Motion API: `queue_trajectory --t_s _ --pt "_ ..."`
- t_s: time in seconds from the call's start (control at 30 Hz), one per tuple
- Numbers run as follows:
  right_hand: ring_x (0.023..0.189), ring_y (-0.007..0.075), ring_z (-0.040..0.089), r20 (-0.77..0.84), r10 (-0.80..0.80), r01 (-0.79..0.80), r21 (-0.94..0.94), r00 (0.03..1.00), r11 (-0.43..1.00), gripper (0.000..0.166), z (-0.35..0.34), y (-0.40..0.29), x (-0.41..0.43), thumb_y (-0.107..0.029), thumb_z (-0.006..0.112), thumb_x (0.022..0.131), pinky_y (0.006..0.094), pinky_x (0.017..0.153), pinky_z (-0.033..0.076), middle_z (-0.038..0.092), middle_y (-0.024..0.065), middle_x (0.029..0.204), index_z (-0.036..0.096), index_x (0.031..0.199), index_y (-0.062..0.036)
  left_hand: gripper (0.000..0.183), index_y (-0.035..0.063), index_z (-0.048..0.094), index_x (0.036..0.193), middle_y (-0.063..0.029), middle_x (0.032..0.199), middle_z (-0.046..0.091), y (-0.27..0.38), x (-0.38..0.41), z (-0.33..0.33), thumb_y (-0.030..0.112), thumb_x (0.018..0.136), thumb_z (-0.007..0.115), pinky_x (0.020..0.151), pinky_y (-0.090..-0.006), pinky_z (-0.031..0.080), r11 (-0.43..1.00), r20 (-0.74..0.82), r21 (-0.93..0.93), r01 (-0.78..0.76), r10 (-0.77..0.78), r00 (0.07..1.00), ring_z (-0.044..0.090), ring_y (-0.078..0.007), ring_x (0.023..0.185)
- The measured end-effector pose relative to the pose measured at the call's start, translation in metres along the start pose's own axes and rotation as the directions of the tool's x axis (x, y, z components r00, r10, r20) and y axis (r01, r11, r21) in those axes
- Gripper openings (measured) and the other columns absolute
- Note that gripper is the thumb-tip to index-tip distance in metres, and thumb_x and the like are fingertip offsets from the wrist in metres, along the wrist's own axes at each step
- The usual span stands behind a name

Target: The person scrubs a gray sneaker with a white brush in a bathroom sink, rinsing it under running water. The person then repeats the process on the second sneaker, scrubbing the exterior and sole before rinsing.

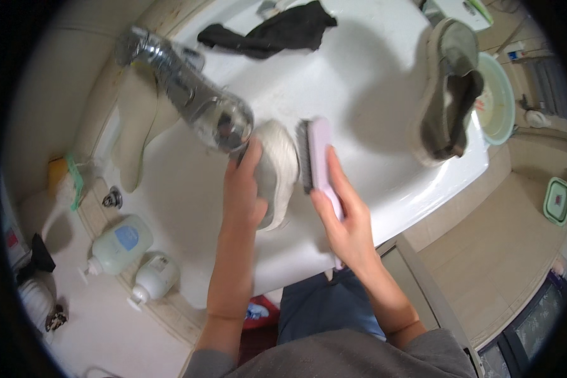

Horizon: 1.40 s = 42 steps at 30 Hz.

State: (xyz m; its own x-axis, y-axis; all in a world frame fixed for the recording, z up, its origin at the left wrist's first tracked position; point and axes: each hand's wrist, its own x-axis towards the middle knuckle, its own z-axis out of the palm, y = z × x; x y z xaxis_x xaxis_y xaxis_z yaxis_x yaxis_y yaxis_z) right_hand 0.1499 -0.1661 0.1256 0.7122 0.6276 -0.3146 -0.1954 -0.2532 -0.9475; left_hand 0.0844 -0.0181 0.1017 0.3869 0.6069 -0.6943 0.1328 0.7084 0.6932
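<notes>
Over the white sink basin, my left hand grips a grey shoe with a white sole, its sole side turned to the right. The shoe is blurred and partly hidden by that hand. My right hand holds a scrubbing brush with a pink handle; its grey bristles face the sole, close beside it. Just beyond my left hand hangs the chrome faucet. A second shoe, grey-green, rests on the right rim of the sink.
A dark cloth lies at the far side of the basin. Insoles lean at the left rim. Two pump bottles stand at the lower left. A pale green basin is beyond the right rim.
</notes>
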Motion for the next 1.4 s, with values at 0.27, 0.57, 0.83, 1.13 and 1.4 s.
queue_trajectory --t_s 0.27,0.57,0.83,1.13,1.4 --pt "0.084 0.0084 0.059 -0.607 -0.337 0.108 -0.381 0.719 0.918 0.058 -0.139 -0.016 -0.016 -0.006 0.078 0.082 0.0207 0.067 0.047 0.063 0.005 0.1 0.049 0.133 0.0002 0.046 -0.0033 0.068 0.099 -0.0088 0.089 0.07 0.012 -0.07 0.035 0.032 0.075 0.085 0.079 -0.0329 0.052 0.796 0.691 0.518 -0.312 -0.175 0.701 0.066 -0.0156 0.089" --pt "0.064 0.0087 0.044 -0.594 -0.219 -0.08 -0.435 0.774 0.897 0.063 -0.197 -0.016 0.086 -0.026 0.086 0.072 0.0236 0.058 0.04 0.052 -0.0015 0.076 0.05 0.117 -0.0006 0.013 0.0094 0.067 0.068 -0.0022 0.079 0.057 0.033 -0.07 0.103 0.02 0.075 0.067 0.082 -0.033 0.04 -0.222 0.993 0.043 -0.974 -0.094 0.065 0.054 -0.0174 0.086" --pt "0.078 0.0081 0.05 -0.756 -0.005 0.04 0.028 0.655 0.999 0.029 -0.219 0.021 0.06 -0.009 0.06 0.085 0.0241 0.069 0.043 0.057 -0.0009 0.091 0.056 0.113 -0.0019 0.006 0.008 0.069 0.077 -0.0043 0.09 0.061 0.055 0.006 0.171 0.012 0.073 0.07 0.101 -0.0384 0.038 -0.584 0.99 0.141 -0.799 0.081 0.116 0.057 -0.0208 0.099" --pt "0.083 0.0102 0.054 -0.734 0.054 0.005 0.078 0.677 0.997 0.044 -0.211 0.009 -0.037 -0.01 0.056 0.081 0.025 0.076 0.044 0.057 0.0008 0.098 0.054 0.124 0.0028 0.059 0.0084 0.056 0.127 -0.0103 0.141 0.046 0.034 0.037 0.177 0.014 0.073 0.08 0.112 -0.0453 0.033 -0.289 0.82 0.274 -0.917 0.568 0.067 0.044 -0.0324 0.131" --pt "0.078 0.008 0.055 -0.118 0.18 -0.186 -0.041 0.977 0.982 0.033 -0.171 -0.018 -0.055 -0.007 0.064 0.074 0.0234 0.07 0.045 0.061 -0.0011 0.09 0.061 0.105 0.0023 0.026 0.0003 0.06 0.091 -0.0042 0.087 0.057 -0.036 -0.007 0.011 0.016 0.104 0.043 0.08 -0.0277 0.042 0.808 0.049 0.442 -0.391 0.413 0.909 0.052 -0.0137 0.085"
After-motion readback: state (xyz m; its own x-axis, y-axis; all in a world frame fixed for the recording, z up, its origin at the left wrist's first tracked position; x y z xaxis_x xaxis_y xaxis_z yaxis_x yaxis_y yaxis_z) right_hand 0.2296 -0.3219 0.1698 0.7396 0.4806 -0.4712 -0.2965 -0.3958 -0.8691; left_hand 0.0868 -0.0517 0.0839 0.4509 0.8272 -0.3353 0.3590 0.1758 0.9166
